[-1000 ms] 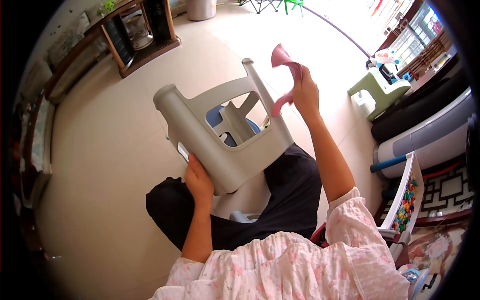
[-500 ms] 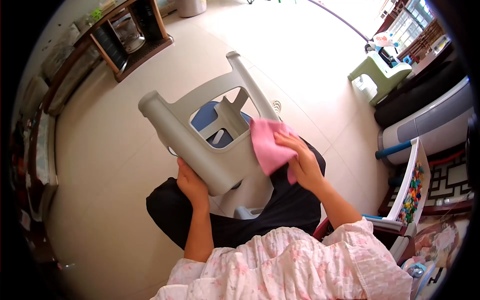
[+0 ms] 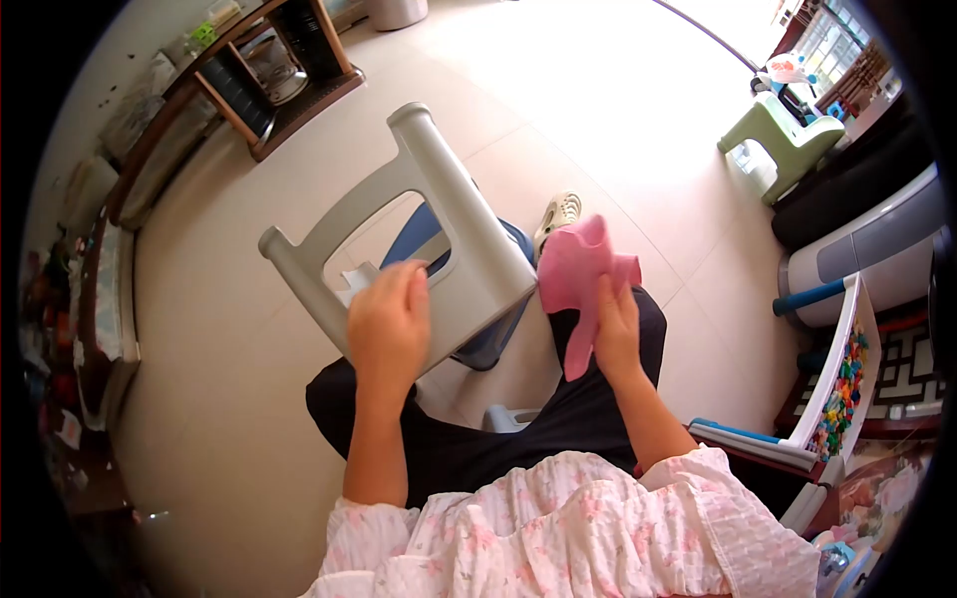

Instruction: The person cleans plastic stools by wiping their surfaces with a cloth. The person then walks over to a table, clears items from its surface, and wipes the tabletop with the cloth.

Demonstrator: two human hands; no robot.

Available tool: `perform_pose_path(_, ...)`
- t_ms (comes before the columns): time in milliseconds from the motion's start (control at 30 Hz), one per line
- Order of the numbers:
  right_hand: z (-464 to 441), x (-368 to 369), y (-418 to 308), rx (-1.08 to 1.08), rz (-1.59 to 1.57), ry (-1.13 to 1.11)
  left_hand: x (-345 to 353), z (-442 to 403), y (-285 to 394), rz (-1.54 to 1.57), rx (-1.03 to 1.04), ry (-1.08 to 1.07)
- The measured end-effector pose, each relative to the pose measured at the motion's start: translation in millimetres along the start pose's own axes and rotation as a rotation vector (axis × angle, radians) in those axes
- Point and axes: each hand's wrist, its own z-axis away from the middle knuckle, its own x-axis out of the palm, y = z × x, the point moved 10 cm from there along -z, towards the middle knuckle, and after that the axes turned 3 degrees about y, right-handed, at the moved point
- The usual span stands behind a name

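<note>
Stool: tilted; how much is clean, cannot tell
Cloth: just right of stool
Right hand: grasping cloth
Left hand: curled before stool, blurred; grip unclear

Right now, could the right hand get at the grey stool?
Probably yes: the right hand holds the pink cloth close beside the grey stool, and only that cloth appears to lie between them.
</note>
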Motion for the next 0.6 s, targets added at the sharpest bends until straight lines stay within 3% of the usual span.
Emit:
perform_pose_path(67, 4.9, 34.9, -12.5, -0.180, 0.165, -0.160, 43.6, 6.4, -16.5, -0.172, -0.229, -0.420)
perform_pose_path(100, 11.8, 52.6, -19.8, -0.305, 0.300, -0.276, 45.5, 5.4, -14.1, -0.176, -0.224, -0.419)
perform_pose_path(133, 21.1, 78.2, -54.0, -0.619, 0.482, -0.434, 45.9, 4.0, -10.7, -0.108, -0.214, -0.381)
perform_pose_path(167, 28.5, 94.8, -71.9, -0.779, 0.583, -0.510, 46.4, 3.9, -9.0, -0.039, -0.203, -0.342)
perform_pose_path(300, 1.6, 130.1, -85.5, -0.770, 0.464, -0.783, 39.7, 10.4, -10.1, 0.103, 0.074, -0.309)
perform_pose_path(333, -9.8, 138.0, -90.4, -0.865, 0.484, -0.773, 39.4, 9.6, -12.6, 0.137, 0.127, -0.299)
perform_pose_path(467, -67.6, 171.5, -97.1, -0.936, 0.432, -0.780, 36.3, 1.1, -9.9, 0.191, 0.060, -0.338)
perform_pose_path(533, -87.9, 174.5, -106.4, -0.974, 0.389, -0.591, 38.5, 1.7, -21.8, 0.251, -0.001, -0.350)
perform_pose_path(600, -91.5, 174.6, -105.5, -0.968, 0.368, -0.547, 37.9, 0.2, -21.2, 0.243, 0.004, -0.346)
